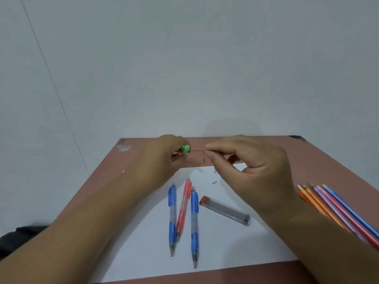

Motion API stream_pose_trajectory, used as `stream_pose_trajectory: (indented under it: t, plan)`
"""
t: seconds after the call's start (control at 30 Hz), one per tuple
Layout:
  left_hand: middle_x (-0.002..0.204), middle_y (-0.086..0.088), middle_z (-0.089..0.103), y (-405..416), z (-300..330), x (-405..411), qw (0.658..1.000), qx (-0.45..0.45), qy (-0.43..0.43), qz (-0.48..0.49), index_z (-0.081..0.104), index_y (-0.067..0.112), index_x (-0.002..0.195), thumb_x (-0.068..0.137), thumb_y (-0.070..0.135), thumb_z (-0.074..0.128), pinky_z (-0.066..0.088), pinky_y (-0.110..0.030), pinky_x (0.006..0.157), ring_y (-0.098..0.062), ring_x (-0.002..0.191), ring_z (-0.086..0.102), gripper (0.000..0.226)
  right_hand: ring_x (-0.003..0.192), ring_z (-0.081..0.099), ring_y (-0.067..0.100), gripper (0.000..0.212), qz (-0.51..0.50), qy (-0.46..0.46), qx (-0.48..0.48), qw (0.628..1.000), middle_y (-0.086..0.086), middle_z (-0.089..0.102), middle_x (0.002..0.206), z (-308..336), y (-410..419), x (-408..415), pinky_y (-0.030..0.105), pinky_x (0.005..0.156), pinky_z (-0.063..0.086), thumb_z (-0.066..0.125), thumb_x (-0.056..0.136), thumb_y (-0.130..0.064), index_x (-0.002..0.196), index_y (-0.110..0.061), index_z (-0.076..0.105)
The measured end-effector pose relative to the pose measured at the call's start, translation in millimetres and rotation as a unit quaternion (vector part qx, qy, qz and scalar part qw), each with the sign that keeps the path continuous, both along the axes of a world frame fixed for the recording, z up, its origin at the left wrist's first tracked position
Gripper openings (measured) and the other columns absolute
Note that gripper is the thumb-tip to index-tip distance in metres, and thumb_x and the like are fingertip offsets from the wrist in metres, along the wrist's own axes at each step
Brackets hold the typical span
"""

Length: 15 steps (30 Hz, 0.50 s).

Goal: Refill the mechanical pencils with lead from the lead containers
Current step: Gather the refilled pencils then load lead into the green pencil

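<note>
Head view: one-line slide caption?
Left hand holds green pencil; right hand feeds a lead into it.

We see a green mechanical pencil (185, 149) held up, open end toward a thin lead (198, 150). Two blue pencils (172, 216) (194, 224) and a red pencil (183, 210) lie beside a clear lead container (225, 211) with a brown cap.
</note>
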<state>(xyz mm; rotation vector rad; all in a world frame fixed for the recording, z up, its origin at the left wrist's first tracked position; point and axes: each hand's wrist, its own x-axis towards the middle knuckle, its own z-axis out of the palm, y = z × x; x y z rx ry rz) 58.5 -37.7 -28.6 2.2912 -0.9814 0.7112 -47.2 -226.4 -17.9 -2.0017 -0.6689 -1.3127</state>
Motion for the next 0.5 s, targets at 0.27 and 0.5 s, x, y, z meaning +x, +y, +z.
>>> stream_pose_trajectory:
  t: [0.27, 0.5]
  plan:
    - [0.078, 0.001, 0.064, -5.1, -1.9, 1.3, 0.999, -0.005, -0.027, -0.040, 0.068, 0.016, 0.083, 0.088, 0.008, 0.067, 0.052, -0.043, 0.062, -0.021, 0.073, 0.060, 0.009, 0.092, 0.069, -0.003, 0.014, 0.020, 0.022, -0.021, 0.999, -0.012, 0.072, 0.099, -2.2, -0.5, -0.5, 0.010, 0.080, 0.052, 0.075, 0.091, -0.016, 0.104, -0.013, 0.077]
    - [0.072, 0.025, 0.048, 0.1, 3.2, 3.0, 0.999, -0.004, -0.033, -0.034, 0.063, 0.032, 0.081, 0.088, 0.006, 0.072, 0.033, -0.008, 0.065, 0.004, 0.075, 0.051, 0.028, 0.090, 0.070, -0.001, 0.021, 0.068, 0.040, 0.020, 0.997, -0.018, 0.071, 0.099, 1.9, 3.0, -0.3, 0.012, 0.078, 0.051, 0.076, 0.085, -0.012, 0.103, -0.023, 0.073]
